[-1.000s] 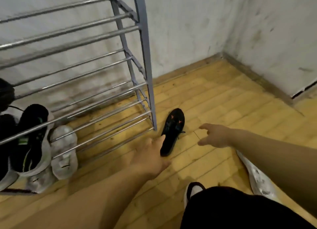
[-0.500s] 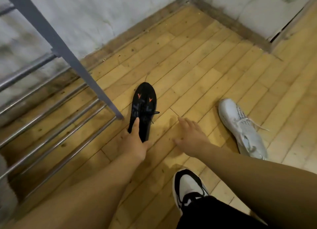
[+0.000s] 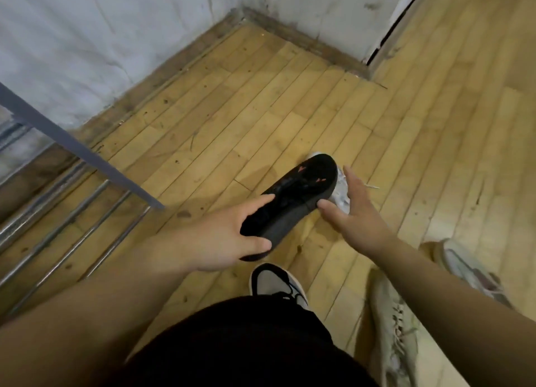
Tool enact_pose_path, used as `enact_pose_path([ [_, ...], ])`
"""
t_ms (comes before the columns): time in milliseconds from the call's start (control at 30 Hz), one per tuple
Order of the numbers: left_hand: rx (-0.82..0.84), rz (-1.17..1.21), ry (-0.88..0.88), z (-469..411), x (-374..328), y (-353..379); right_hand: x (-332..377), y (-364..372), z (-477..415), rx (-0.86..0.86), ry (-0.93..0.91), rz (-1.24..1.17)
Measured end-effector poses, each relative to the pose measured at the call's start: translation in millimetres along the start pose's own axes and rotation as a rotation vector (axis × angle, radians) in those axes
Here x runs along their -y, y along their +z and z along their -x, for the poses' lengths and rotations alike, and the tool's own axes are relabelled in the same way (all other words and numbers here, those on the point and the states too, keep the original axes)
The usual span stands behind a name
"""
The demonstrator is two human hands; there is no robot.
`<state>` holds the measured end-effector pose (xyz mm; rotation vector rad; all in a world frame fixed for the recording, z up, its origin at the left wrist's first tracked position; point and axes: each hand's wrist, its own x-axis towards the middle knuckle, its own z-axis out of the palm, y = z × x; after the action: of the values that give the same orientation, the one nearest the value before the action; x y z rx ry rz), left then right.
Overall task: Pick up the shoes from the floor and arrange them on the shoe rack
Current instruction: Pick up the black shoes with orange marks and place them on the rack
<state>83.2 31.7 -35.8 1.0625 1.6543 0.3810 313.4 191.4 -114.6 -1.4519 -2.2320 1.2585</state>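
Note:
My left hand [image 3: 220,238] grips a black shoe [image 3: 293,201] with orange marks by its heel end and holds it off the wooden floor, toe pointing up and right. A white shoe [image 3: 340,196] lies on the floor behind the black one, mostly hidden by it. My right hand [image 3: 355,212] reaches over the white shoe with fingers spread, thumb near the black shoe's sole; whether it touches the white shoe is unclear. The metal shoe rack [image 3: 72,180] stands at the left, only its lower bars and one grey post in view.
Two more pale shoes lie on the floor at the lower right, one cream [image 3: 394,323] and one white and grey [image 3: 464,267]. My own black-and-white sneaker [image 3: 275,282] stands below the hands. A wall corner [image 3: 243,9] and a door gap [image 3: 385,41] lie ahead.
My left hand has closed on the black shoe and lifted it off the floor, carrying it right. My right hand has moved from the bare floor to the white shoe. The view has swung right.

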Motion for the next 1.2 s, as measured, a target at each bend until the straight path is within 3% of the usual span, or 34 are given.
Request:
enact_pose_path([
  [167, 0.074, -0.145, 0.154, -0.9, -75.8, 3.9, -25.8, -76.6, 50.9, -0.05, 0.032, -0.124],
  [300, 0.088, -0.091, 0.152, 18.3, -81.0, 11.6, -32.0, -88.1, 80.3, 0.019, 0.0, -0.216],
  [400, 0.005, -0.06, 0.096, 48.1, -72.7, 7.5, -13.2, -74.7, 77.5, 0.071, -0.004, -0.253],
  [567, -0.316, 0.053, -0.024, 150.8, -50.3, -37.6, 89.4, -32.8, 61.6, 0.233, -0.198, -0.134],
  [767, -0.826, 0.167, -0.143, 394.3, -13.5, -47.7, 286.5, 35.4, 103.4, 0.582, -0.711, 0.093],
  [867, -1.098, 0.322, -0.176, 516.0, 8.9, -0.7, 369.9, 65.3, 163.6, 0.794, -0.941, 0.22],
  [1000, -1.485, 0.567, -0.122, 637.3, 41.4, 115.7, 441.0, 106.6, 269.5, 1.009, -1.276, 0.402],
  [1100, -1.71, 0.79, -0.033, 678.3, 58.2, 220.8, 469.7, 132.8, 355.4, 1.096, -1.474, 0.458],
  [1200, -1.852, 0.922, -0.01, 695.6, 78.6, 299.7, 476.5, 165.4, 436.3, 1.18, -1.556, 0.559],
])
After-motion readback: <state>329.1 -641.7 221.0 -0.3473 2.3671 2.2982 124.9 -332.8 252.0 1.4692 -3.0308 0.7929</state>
